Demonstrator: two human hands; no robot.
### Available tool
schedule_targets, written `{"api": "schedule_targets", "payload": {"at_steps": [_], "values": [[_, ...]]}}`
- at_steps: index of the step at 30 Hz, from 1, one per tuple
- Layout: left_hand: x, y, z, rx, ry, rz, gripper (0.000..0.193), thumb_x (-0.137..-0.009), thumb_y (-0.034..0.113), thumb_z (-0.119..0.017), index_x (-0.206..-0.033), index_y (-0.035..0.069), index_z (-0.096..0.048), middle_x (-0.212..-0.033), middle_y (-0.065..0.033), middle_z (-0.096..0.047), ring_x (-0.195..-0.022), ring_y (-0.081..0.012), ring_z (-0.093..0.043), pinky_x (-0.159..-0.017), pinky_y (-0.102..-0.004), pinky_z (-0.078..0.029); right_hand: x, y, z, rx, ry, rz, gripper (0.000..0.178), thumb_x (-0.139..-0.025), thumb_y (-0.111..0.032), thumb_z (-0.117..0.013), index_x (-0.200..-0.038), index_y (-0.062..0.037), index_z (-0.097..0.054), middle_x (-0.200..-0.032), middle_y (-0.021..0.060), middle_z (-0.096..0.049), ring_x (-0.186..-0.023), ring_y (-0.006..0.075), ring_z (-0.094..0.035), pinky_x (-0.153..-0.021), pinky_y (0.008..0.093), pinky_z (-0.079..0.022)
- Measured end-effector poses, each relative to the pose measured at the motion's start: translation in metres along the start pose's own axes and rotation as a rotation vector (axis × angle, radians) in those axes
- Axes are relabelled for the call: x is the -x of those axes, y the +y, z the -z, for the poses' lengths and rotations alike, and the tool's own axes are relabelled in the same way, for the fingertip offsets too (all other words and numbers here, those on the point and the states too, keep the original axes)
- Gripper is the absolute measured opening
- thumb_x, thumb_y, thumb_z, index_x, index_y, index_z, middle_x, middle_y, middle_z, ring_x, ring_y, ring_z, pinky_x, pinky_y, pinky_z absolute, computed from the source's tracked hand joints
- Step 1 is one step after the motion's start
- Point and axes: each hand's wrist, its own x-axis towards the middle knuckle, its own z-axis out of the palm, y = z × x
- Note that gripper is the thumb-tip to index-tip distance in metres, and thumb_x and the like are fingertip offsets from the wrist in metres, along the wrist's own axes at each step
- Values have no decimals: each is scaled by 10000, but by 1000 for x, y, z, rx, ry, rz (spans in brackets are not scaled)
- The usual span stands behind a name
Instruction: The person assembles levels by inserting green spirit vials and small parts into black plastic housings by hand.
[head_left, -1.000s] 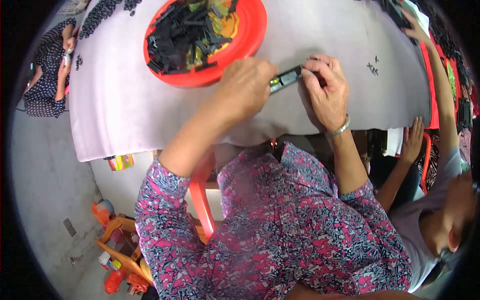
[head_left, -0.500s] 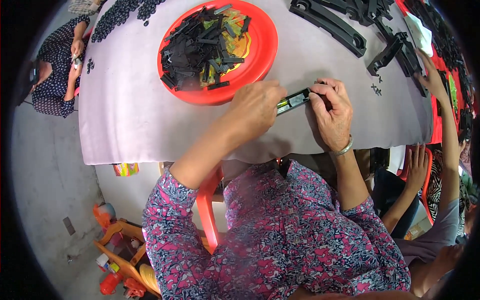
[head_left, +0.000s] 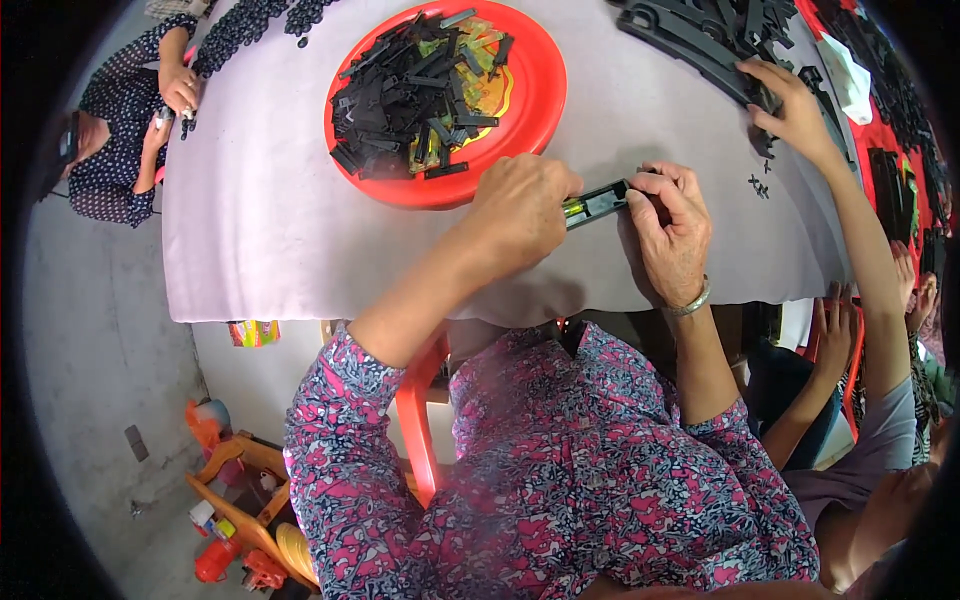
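A narrow black plastic casing is held between my two hands, just above the grey-white tablecloth. It has a grey inner strip and a small yellow-green piece, like a spirit-level vial, near its left end. My left hand is closed around that end, its fingertips partly hidden behind the knuckles. The thumb and fingers of my right hand pinch the other end. Just beyond my left hand lies a red plate, heaped with small black plastic strips and clear yellow-green pieces.
Large black plastic parts are piled at the far right, where a co-worker's hand reaches in. Tiny black crosses lie nearby. At the far left sits another person beside small round black pieces.
My hands keep their hold on the casing with hardly any shift. The co-worker's hand at the right has moved left onto the black parts. The person at the left now reaches toward the table.
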Motion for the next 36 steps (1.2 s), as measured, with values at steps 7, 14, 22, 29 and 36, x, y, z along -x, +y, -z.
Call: {"api": "schedule_targets", "payload": {"at_steps": [7,14,22,29,36], "values": [[1,3,-5,-43,16,55,188,-712,-1,-582,-843,12,-717,-821,-217,-660,-823,-441,-640,-726,-549,-477,1,3,-1,15,15,12,129,-836,1,-718,-965,-12,-716,-1086,133,-636,-785,159,-615,-670,285,-508],[0,2,-17,-61,84,16,191,-750,7,-590,-878,13,-731,-851,-195,-683,-852,-414,-661,-735,-549,-495,0,-1,5,-62,56,-134,166,-824,-9,-738,-989,-22,-715,-1088,116,-641,-716,133,-585,-653,279,-495],[7,8,-28,-124,182,-33,168,-789,6,-591,-896,15,-720,-857,-186,-650,-857,-411,-656,-724,-529,-506,-68,-17,11,-22,-34,61,148,-852,-46,-710,-995,-8,-701,-895,52,-667,-668,125,-563,-643,278,-491],[37,17,-33,39,393,-79,271,-811,33,-642,-1082,31,-641,-954,-124,-580,-940,-347,-613,-783,-470,-499,-142,4,-40,-43,-247,287,156,-871,-96,-685,-1005,-23,-715,-845,66,-663,-704,137,-602,-656,283,-498],[63,23,-35,36,513,10,385,-755,15,-707,-1134,26,-638,-1021,-125,-607,-952,-339,-611,-847,-443,-486,-199,15,-86,362,-338,1018,157,-830,-99,-652,-975,-114,-712,-952,61,-615,-965,236,-624,-790,440,-523]]}}
